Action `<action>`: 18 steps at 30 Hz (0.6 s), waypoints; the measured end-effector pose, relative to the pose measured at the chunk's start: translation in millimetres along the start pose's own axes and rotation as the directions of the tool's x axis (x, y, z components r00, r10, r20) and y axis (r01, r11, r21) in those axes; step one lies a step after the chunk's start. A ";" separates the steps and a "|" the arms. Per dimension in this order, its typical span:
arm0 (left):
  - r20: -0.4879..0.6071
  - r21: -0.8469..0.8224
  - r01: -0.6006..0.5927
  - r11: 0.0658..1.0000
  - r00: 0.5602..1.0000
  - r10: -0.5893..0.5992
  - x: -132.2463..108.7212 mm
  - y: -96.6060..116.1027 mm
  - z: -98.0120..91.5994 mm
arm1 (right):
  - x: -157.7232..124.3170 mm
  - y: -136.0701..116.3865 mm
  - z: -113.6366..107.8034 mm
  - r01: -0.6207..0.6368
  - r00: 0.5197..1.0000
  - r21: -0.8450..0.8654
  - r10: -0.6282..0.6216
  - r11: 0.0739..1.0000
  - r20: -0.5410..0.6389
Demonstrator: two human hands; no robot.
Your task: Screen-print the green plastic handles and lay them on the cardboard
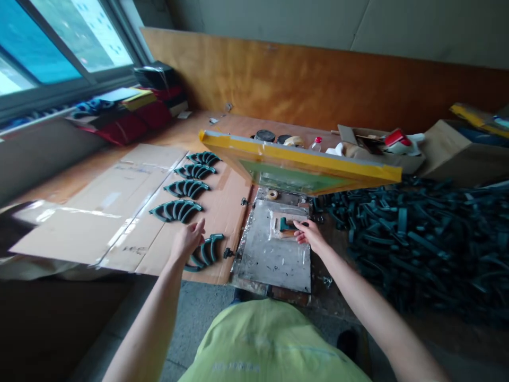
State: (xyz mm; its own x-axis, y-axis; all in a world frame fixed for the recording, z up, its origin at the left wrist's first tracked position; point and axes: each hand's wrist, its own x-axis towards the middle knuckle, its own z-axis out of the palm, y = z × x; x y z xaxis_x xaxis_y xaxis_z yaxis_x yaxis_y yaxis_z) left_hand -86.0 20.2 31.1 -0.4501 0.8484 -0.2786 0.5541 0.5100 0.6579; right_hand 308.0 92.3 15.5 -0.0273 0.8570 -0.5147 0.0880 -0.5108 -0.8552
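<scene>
1. Green piece [283, 225]: smooth, hard-looking, broad at left end. Lying over a pale, shiny patch [274, 231] on a grey plate [274, 265]. Right end hidden by fingers; cannot tell whether lifted or resting.
2. Right hand [310, 234]: thumb and fingertips drawn together on right end of green piece; remaining fingers loosely bent.
3. Grey plate: flat, scuffed, paint-flecked, ragged along left edge. Beyond it, near far end, a ring-shaped tape roll [272, 194].
4. Left hand [190, 239]: fingers partly curled, over cardboard [131, 212], beside nearest group of curved pieces [210, 249]. Palm turned from view; cannot tell how far closed, or whether holding anything.
5. Cardboard: creased, matt, crossed by glossy tape strips; handwriting too blurred to read. Five fanned groups of curved pieces, glossy, dark green, nearest partly covered by left hand.
6. Tilted frame [302, 154] past the plate: yellow-taped edge, greenish translucent sheet beneath. Blocking lower parts of a red-capped bottle [317, 144] and dark tubs [264, 136].
7. Right side: tangled heap [401, 249] of dark curved parts, individual shapes lost in shadow, running off right edge.
8. Behind: glossy, streaky wooden board [278, 79], cut off at right.
</scene>
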 end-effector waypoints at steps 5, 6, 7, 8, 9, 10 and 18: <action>-0.056 -0.162 -0.204 0.966 0.979 0.197 -4.6 76.1 -0.4 | -8.9 -1.4 -4.0 0.033 0.999 -0.254 -0.035 0.967 -0.002; -0.069 -0.209 -0.244 0.947 0.970 0.235 -7.2 89.2 -3.1 | -10.4 -1.7 -6.8 0.077 0.997 -0.351 -0.082 0.933 0.001; -0.088 -0.266 -0.287 0.920 0.958 0.273 -9.7 102.5 -6.3 | -11.2 -1.8 -8.1 0.149 0.986 -0.461 -0.165 0.875 0.006; -0.119 -0.331 -0.336 0.882 0.942 0.314 -11.9 116.1 -9.8 | -11.1 -1.4 -7.7 0.245 0.959 -0.573 -0.281 0.782 0.026; -0.162 -0.397 -0.392 0.830 0.920 0.357 -13.8 130.1 -13.2 | -10.0 -0.6 -5.3 0.351 0.909 -0.673 -0.410 0.651 0.078; -0.213 -0.461 -0.447 0.766 0.894 0.394 -15.3 144.3 -16.4 | -7.9 0.9 -1.1 0.447 0.839 -0.745 -0.522 0.495 0.157; -0.324 -0.622 -0.593 0.512 0.789 0.522 -13.9 212.2 -17.8 | 19.0 27.5 43.2 0.570 0.707 -0.821 -0.495 -0.023 0.505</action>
State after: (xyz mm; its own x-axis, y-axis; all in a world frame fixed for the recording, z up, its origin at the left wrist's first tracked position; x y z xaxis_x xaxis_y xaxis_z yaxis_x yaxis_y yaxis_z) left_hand 25.4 114.1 187.0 -0.2932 0.8897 0.3500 0.1151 -0.3305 0.9367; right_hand 266.9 91.6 -20.5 -0.5654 0.8243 0.0281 0.8003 0.5565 -0.2234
